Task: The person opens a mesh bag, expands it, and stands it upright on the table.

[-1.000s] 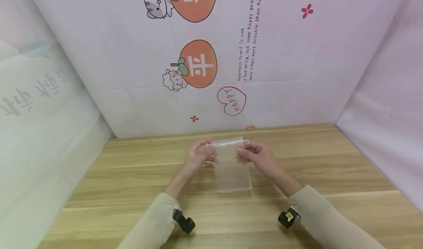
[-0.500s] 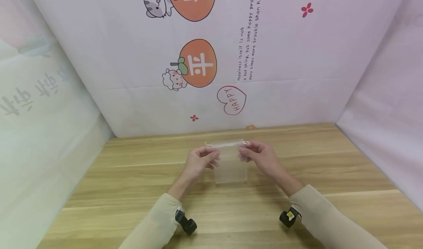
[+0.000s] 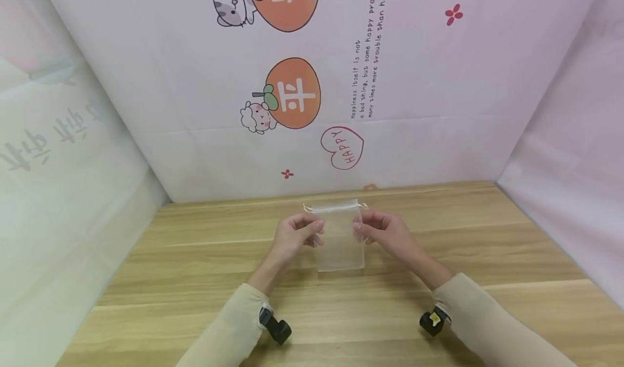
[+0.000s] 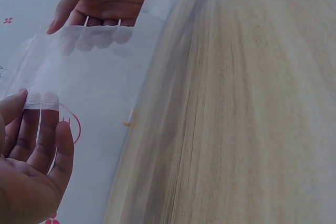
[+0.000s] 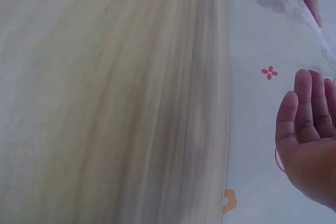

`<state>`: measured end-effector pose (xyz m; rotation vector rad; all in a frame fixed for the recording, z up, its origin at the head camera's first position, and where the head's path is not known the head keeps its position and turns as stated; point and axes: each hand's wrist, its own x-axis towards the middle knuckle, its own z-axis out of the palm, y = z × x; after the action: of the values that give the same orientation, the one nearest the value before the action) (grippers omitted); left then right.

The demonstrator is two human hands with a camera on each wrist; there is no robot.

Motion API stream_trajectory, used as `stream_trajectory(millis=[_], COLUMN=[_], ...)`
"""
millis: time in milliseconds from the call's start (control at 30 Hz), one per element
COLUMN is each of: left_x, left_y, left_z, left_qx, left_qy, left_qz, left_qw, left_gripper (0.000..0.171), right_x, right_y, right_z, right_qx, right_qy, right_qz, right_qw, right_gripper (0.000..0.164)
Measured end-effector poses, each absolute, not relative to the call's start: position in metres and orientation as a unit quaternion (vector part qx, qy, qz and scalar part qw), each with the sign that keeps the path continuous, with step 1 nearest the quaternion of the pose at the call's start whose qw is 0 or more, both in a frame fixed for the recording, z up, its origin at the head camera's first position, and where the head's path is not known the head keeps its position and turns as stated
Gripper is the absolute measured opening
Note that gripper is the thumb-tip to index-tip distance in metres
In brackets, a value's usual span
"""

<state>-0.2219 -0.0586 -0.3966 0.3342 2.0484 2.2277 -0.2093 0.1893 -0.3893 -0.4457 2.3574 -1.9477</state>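
Drawstring pouch [image 3: 339, 250] pinched by my left grip [image 3: 294, 237] and right grip [image 3: 387, 233] near far edge of bench [image 3: 195, 275]; uneven tugging might slip it.

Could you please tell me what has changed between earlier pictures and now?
In the head view, the bottom of the translucent bag has moved up and slightly left. The left hand and right hand now grip lower, below the drawstring. Both still hold the bag's sides.

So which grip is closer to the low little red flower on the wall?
Left. The left grip is almost straight below the red flower in the head view; the right grip is below and farther right. Both hold the sheer bag.
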Motion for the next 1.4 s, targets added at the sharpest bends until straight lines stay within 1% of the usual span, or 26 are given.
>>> stream_trajectory(millis=[233, 367, 567, 733, 933, 1100, 1400], left_x=[-0.222, -0.223, -0.223, -0.222, -0.219, -0.213, -0.208], left_y=[-0.059, -0.060, -0.061, -0.062, -0.064, -0.064, -0.062], left_z=[-0.394, -0.395, -0.396, -0.397, -0.401, -0.406, -0.413], left_qx=[0.092, 0.088, 0.091, 0.097, 0.103, 0.121, 0.146], left_qy=[0.665, 0.664, 0.660, 0.657, 0.661, 0.674, 0.670], left_qz=[0.739, 0.741, 0.744, 0.746, 0.739, 0.721, 0.719], left_qw=[0.047, 0.047, 0.050, 0.056, 0.082, 0.106, 0.115], left_gripper=[0.019, 0.020, 0.017, 0.013, 0.020, 0.027, 0.031], right_x=[-0.204, -0.201, -0.198, -0.198, -0.198, -0.198, -0.200], right_y=[0.193, 0.192, 0.191, 0.191, 0.189, 0.189, 0.188], right_z=[-0.397, -0.402, -0.405, -0.406, -0.405, -0.404, -0.401], right_qx=[-0.158, -0.161, -0.177, -0.178, -0.170, -0.158, -0.147], right_qy=[0.778, 0.776, 0.764, 0.766, 0.759, 0.755, 0.754], right_qz=[-0.602, -0.603, -0.612, -0.610, -0.625, -0.635, -0.639], right_qw=[0.081, 0.093, 0.104, 0.092, 0.065, 0.051, 0.035], right_gripper=[0.032, 0.032, 0.029, 0.026, 0.019, 0.018, 0.018])
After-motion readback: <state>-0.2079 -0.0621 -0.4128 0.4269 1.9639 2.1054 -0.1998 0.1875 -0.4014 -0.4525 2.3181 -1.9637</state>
